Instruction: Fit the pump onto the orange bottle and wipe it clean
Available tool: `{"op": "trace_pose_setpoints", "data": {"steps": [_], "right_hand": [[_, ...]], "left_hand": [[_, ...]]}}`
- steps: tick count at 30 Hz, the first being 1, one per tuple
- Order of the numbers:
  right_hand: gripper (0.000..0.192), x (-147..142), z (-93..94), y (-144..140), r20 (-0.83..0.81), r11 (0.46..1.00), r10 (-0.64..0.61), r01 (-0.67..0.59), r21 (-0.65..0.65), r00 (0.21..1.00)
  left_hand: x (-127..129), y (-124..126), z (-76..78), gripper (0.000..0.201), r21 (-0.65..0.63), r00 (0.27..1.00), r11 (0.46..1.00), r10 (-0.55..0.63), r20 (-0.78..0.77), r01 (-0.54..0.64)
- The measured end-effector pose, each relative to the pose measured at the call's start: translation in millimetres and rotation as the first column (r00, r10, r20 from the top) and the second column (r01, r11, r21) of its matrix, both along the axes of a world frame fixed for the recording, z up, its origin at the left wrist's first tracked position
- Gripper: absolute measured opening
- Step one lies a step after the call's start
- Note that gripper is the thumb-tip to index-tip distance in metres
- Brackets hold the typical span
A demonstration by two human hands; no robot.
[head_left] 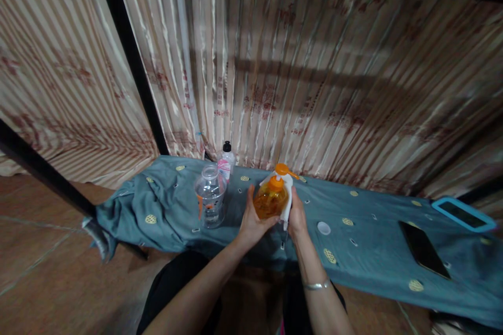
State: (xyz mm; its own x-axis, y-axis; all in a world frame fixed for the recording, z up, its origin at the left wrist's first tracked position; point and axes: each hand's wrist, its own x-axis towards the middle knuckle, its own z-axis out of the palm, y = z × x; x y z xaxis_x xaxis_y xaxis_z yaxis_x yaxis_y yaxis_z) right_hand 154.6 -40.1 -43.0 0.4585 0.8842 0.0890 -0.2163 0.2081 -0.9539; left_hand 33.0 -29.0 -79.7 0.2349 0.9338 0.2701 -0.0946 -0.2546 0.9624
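Oil bottle (270, 200) stands upright on the desk (365, 251), held between both hands near the desk's front edge and roughly centred in the view. Long axis vertical; orange cap (281, 169) on top, amber liquid filling the body, white handle (288, 200) running down its right flank. Left hand (251, 220) wraps the left and front of the body from below, fingers (249, 198) pointing up along the wall, palm against the plastic: closed on the bottle. Right hand (297, 214) sits on the handle side, fingers curled at the white handle and hidden behind it in part; it reads as clamped there, though how firmly cannot be told. So the bottle lies directly between the hands, neither one reaching; both are in contact, the left carrying more of the body, the right set at the handle. Whether the base rests on the cloth or is just lifted cannot be told, since the hands cover it. Just left of the left hand, apart from it, stands a clear jar (210, 196), open at the top, and behind that a small bottle (226, 162) with a black cap. To the right of the right hand a white lid (324, 228) lies flat on the cloth, near but not touching. Further right, well apart, a phone (423, 249) lies face up, and a tablet (462, 214) in a blue case at the far end. A bracelet (316, 285) shows on the right wrist.
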Motion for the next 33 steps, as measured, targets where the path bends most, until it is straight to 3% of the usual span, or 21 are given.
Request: {"op": "trace_pose_setpoints", "data": {"steps": [2,4,10,14,19,24,26,29,33], "right_hand": [[0.054,2,10.8,-3,-0.068,1.0,0.013,-0.013,0.01,0.998],[0.052,3,9.3,-1,-0.123,0.999,0.054,-0.054,0.002,0.991],[0.045,3,-36.9,9,-0.234,0.968,0.179,-0.213,-0.131,0.956],[0.047,3,-48.3,-5,-0.178,0.962,0.175,-0.207,-0.18,0.968],[0.052,0,-48.1,-26,-0.074,0.977,0.123,-0.134,-0.168,0.99],[0.051,26,-43.7,-39,0.206,0.987,-0.005,0.038,-0.155,0.978],[0.051,45,-39.9,-44,0.397,0.983,-0.078,0.136,-0.12,0.914],[0.054,63,-42.2,-52,0.647,0.981,-0.13,0.191,-0.025,0.752],[0.037,56,-67.0,-57,0.849,0.996,0.041,0.047,-0.077,0.527]], "left_hand": [[-1,3,-1.4,0.125,0.008,1.0,1.0,0.002,-0.013,-0.002],[-2,5,-2.6,0.127,0.006,1.0,1.0,-0.004,-0.022,0.004],[-2,11,-5.9,0.125,0.015,1.0,1.0,0.001,-0.004,-0.001],[-2,11,-2.2,0.115,0.01,1.0,1.0,-0.025,0.003,0.025],[-4,9,11.2,0.081,-0.001,0.999,1.0,-0.017,-0.028,0.017],[-5,7,18.7,0.065,-0.026,0.999,1.0,-0.007,-0.045,0.006],[-4,7,19.7,0.064,-0.025,0.999,1.0,0.004,-0.039,-0.005],[-2,9,21.5,0.061,-0.042,0.998,0.998,0.041,-0.037,-0.043],[-4,14,25.1,0.056,-0.081,0.993,0.99,0.113,-0.028,-0.115]]}}
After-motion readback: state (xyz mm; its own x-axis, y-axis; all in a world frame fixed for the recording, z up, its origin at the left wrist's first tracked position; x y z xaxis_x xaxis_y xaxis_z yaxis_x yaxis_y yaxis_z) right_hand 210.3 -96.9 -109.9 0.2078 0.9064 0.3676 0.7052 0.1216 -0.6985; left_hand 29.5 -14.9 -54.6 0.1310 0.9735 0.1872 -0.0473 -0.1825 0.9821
